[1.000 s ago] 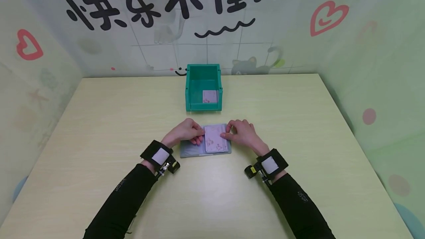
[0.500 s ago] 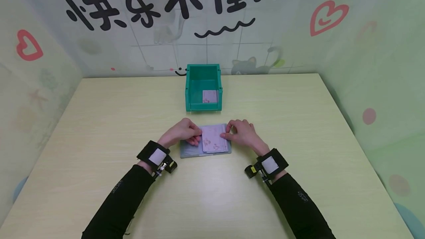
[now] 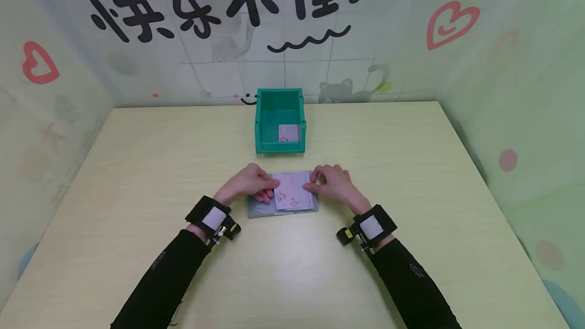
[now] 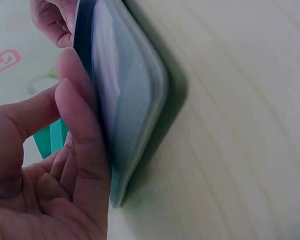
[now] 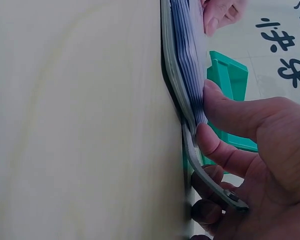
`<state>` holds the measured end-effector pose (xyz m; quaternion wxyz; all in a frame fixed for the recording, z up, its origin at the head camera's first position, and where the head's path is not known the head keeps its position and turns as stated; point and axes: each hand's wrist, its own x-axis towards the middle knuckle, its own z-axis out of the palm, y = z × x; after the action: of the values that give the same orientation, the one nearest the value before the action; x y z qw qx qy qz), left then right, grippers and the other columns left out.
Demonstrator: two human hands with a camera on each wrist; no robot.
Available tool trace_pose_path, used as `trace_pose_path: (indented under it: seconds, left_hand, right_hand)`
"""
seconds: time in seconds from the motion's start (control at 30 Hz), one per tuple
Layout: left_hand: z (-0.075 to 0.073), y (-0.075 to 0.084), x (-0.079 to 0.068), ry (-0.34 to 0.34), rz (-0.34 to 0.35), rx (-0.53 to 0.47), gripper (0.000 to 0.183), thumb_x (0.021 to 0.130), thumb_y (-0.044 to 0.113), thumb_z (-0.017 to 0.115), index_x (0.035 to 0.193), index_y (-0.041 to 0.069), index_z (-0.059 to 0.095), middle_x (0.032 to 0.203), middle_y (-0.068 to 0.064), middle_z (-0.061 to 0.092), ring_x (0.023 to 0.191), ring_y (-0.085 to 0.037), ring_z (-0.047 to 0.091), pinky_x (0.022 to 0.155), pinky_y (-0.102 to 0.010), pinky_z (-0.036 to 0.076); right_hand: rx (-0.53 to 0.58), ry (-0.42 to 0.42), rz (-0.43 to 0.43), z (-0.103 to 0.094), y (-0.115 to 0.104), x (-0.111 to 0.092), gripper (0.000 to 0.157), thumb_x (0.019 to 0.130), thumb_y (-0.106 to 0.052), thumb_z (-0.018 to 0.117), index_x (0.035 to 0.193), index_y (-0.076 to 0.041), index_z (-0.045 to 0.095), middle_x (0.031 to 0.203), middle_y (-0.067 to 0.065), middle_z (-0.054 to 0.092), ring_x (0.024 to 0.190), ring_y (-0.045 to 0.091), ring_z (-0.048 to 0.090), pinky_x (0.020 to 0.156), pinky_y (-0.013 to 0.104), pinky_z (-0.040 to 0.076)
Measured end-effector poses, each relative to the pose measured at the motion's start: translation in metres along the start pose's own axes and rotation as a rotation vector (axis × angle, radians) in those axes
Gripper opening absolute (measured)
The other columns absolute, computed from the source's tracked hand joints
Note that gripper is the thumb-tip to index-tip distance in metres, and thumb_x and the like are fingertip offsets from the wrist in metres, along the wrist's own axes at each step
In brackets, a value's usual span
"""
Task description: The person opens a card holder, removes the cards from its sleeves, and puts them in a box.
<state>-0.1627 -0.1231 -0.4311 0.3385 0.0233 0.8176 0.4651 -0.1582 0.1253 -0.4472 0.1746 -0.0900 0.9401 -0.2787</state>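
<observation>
On the tabletop (image 3: 183, 141) I can see a strapped notebook (image 3: 260, 208) lying in front of the teal bin (image 3: 280, 149), its uppermost lilac sheet (image 3: 289, 198) between the person's hands. The left hand (image 3: 250, 182) seems to pinch that sheet by its left edge; the right hand (image 3: 335, 183) grips the right edge of the stack of leaves (image 5: 186, 55), thumb on top, with the snap strap (image 5: 210, 184) among its fingers. A hard tug from the left could crease the sheet, I'd say, should that right thumb press too firmly; too slack a hold might let several leaves slip. The strap could snag, too.
</observation>
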Motion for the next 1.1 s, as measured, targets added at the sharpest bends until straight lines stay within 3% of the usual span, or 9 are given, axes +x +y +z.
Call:
trace_pose_path:
  seconds: [0.2, 0.4, 0.57, 0.87, 1.1]
  left_hand:
    - [-0.005, -0.006, -0.002, 0.003, 0.016, -0.06, 0.025, 0.102, 0.018, 0.058, 0.109, -0.005, 0.065, 0.084, -0.007, 0.07, 0.061, -0.008, 0.066, 0.059, -0.019, 0.054]
    - [-0.004, -0.008, -0.007, 0.049, 0.022, -0.113, 0.044, 0.099, 0.017, 0.063, 0.134, -0.007, 0.052, 0.103, -0.016, 0.072, 0.073, -0.009, 0.067, 0.066, -0.019, 0.056]
    - [-0.005, -0.011, -0.009, 0.093, 0.016, -0.078, 0.051, 0.095, 0.019, 0.07, 0.135, -0.007, 0.052, 0.104, -0.015, 0.072, 0.078, -0.012, 0.067, 0.068, -0.02, 0.054]
    - [-0.019, -0.015, -0.017, 0.126, 0.019, -0.052, 0.051, 0.097, 0.014, 0.067, 0.139, -0.008, 0.048, 0.108, -0.018, 0.069, 0.078, -0.014, 0.066, 0.067, -0.02, 0.056]
    - [-0.024, -0.012, -0.017, 0.177, 0.051, -0.063, 0.051, 0.101, 0.016, 0.061, 0.144, -0.004, 0.044, 0.119, -0.021, 0.063, 0.092, -0.021, 0.063, 0.072, -0.021, 0.055]
  right_hand:
    - [0.01, 0.001, 0.004, -0.001, 0.0, -0.001, 0.026, 0.091, -0.039, 0.073, 0.094, -0.015, 0.063, 0.083, 0.004, 0.051, 0.097, 0.026, 0.046, 0.09, 0.044, 0.028]
    - [0.005, -0.001, 0.003, -0.001, 0.0, -0.001, 0.026, 0.091, -0.039, 0.073, 0.094, -0.015, 0.063, 0.084, 0.004, 0.051, 0.098, 0.026, 0.046, 0.09, 0.045, 0.028]
    - [0.003, -0.002, -0.002, 0.0, 0.0, -0.001, 0.027, 0.091, -0.04, 0.073, 0.094, -0.015, 0.063, 0.083, 0.004, 0.051, 0.097, 0.026, 0.046, 0.09, 0.046, 0.028]
    - [0.005, 0.003, 0.001, 0.001, 0.0, -0.001, 0.027, 0.091, -0.039, 0.073, 0.094, -0.015, 0.063, 0.083, 0.004, 0.051, 0.097, 0.026, 0.046, 0.09, 0.046, 0.028]
    - [0.003, 0.007, -0.008, 0.002, 0.0, 0.0, 0.027, 0.091, -0.039, 0.073, 0.094, -0.015, 0.063, 0.082, 0.004, 0.05, 0.096, 0.026, 0.046, 0.088, 0.044, 0.027]
